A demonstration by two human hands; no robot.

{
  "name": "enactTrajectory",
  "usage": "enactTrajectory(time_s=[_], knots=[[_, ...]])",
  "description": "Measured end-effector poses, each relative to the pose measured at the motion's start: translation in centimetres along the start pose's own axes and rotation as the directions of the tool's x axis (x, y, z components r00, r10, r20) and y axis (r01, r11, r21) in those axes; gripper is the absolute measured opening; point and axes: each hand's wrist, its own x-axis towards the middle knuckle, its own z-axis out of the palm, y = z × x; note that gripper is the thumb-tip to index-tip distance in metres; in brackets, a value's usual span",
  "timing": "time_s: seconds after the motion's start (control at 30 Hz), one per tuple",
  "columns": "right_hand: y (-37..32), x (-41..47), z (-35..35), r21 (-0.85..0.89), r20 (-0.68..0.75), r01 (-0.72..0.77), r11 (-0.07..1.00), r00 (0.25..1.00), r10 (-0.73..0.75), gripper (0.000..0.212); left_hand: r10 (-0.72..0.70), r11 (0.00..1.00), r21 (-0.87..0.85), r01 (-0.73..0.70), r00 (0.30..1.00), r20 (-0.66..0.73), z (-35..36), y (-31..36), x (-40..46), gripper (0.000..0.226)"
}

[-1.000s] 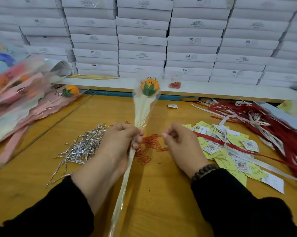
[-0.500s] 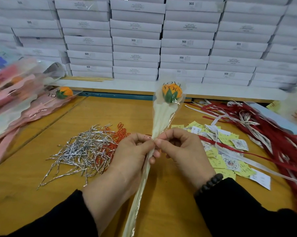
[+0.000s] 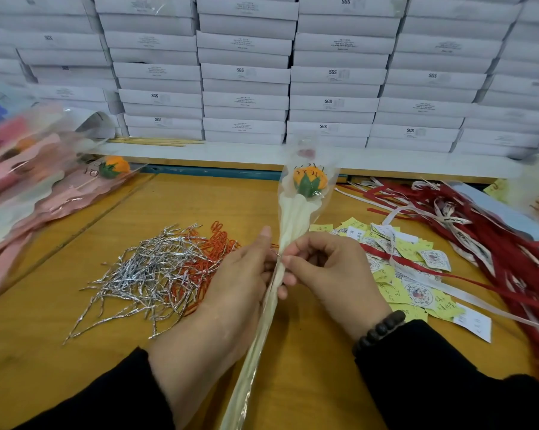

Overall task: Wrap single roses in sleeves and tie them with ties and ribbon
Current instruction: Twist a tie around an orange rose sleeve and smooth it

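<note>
I am watching the sleeved rose [image 3: 308, 184], upright above mid-table and barely shifted since half a second ago, being gripped by the left hand [image 3: 243, 274] while the right hand [image 3: 327, 268] is pinching a silver tie [image 3: 276, 254] at its neck, loose ties [image 3: 144, 274] crowding left, ribbons [image 3: 479, 231] right.

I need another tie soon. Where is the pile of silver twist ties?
In the head view, the silver twist ties lie on the table's left side, just left of the left hand, overlapping orange clips.
</note>
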Motion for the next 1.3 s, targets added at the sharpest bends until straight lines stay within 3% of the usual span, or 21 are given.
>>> enactTrajectory(time_s=[0.13, 0.23, 0.43, 0.57, 0.73, 0.87, 1.07, 1.3], knots=[[-0.2, -0.1, -0.1, -0.185, -0.003, 0.09, 0.979, 0.996, -0.092, 0.018, 0.039, 0.997, 0.061, -0.038, 0.999, -0.021, 0.0, -0.2, 0.1, 0.027], [-0.1, -0.1, -0.1, -0.191, 0.019, 0.103, 0.976, 0.995, -0.102, 0.016, 0.051, 0.998, 0.042, -0.049, 0.998, -0.045, -0.1, -0.2, 0.1, 0.017], [0.5, 0.1, 0.0, 0.207, 0.023, -0.079, 0.975, 0.997, 0.075, 0.015, 0.091, 0.996, -0.005, -0.092, 0.991, -0.099, -0.2, -0.2, 0.2, 0.013], [0.9, 0.2, 0.0, 0.44, 0.121, -0.248, 0.863, 0.969, 0.216, 0.013, 0.114, 0.993, -0.023, -0.117, 0.989, -0.097, -0.3, -0.1, 0.1, 0.014], [1.1, 0.3, 0.0, 0.571, 0.219, -0.341, 0.747, 0.94, 0.261, 0.018, 0.123, 0.991, -0.045, -0.127, 0.989, -0.087, -0.2, 0.1, 0.0, 0.016], [1.1, 0.3, -0.2, 0.511, 0.238, -0.31, 0.802, 0.947, 0.215, 0.01, 0.118, 0.989, -0.076, -0.126, 0.989, -0.092, -0.1, 0.2, -0.1, 0.012], [0.9, 0.1, 0.0, 0.322, 0.121, -0.109, 0.94, 0.99, 0.074, 0.007, 0.114, 0.987, -0.094, -0.13, 0.981, -0.157, -0.3, 0.2, 0.4, 0.018], [0.7, 0.0, 0.3, 0.246, 0.096, -0.043, 0.968, 0.995, 0.02, 0.016, 0.068, 0.989, -0.12, -0.085, 0.988, -0.138, -0.5, -0.3, 0.4, 0.015]])
